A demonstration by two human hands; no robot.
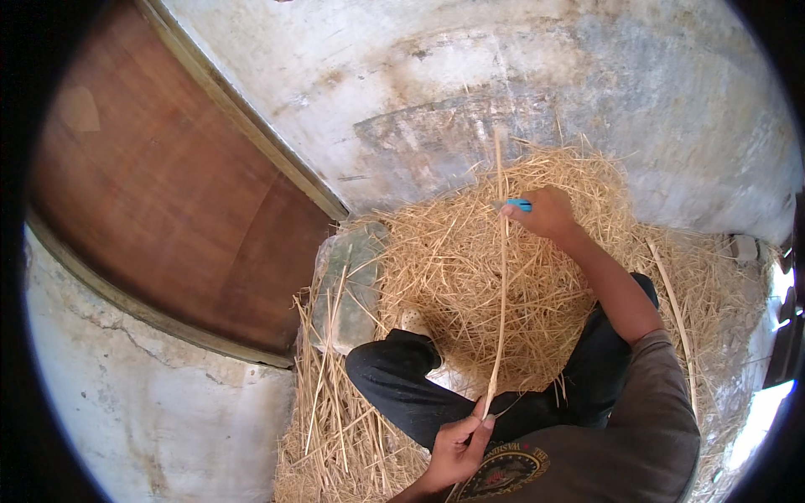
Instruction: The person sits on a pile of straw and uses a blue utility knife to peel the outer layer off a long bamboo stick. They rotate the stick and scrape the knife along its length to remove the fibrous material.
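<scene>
A long, pale, bamboo-like strip (503, 293) runs from my lap up toward the wall, bowing slightly. Its near end is pinched between the thumb and fingers of my left hand (459, 448), close to my shirt. Farther along the strip, my right hand (549, 214) is closed round a small blue-handled knife (521, 204). The knife's short blade points left and lies against or just over the strip; which of the two, I cannot tell. Between my bent legs and the wall spreads a heap of thin, curled shavings (444, 268).
A stone block (345, 285) stands left of the heap, by a brown wooden door panel (184, 193). Loose straight strips (335, 411) lie at the lower left. Another long strip (671, 293) rests on my right. A stained whitewashed wall (503, 75) rises behind the heap.
</scene>
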